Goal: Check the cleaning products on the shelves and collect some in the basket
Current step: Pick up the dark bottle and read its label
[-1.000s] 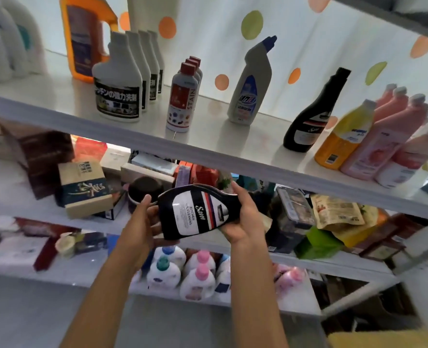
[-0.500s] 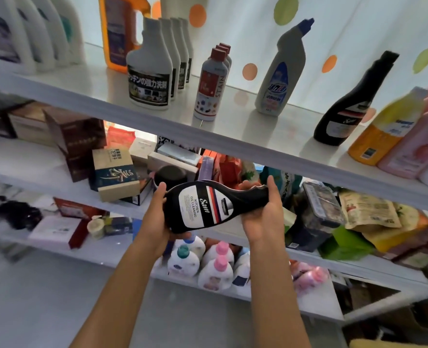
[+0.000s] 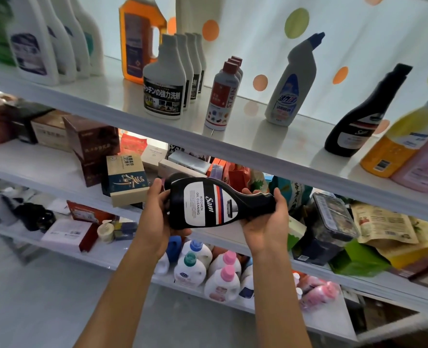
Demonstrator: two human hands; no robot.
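The black bottle (image 3: 215,203) of kitchen oil cleaner lies on its side in the air, in front of the middle shelf (image 3: 44,169), label up. The left hand (image 3: 155,217) cups its wide base with curled fingers; the right hand (image 3: 265,222) wraps its narrow neck end.

It looks like stiff, glossy plastic, so probably slick. If it is full, the weight likely sits at the fat base. The waisted neck gives a sure one-hand grip, and the base wants support.

The top shelf (image 3: 233,144) edge runs just above the bottle, with a matching black bottle (image 3: 358,121) on it to the right. Boxes crowd close behind. Open room lies near and low, toward the floor (image 3: 44,297). The basket is not in view.
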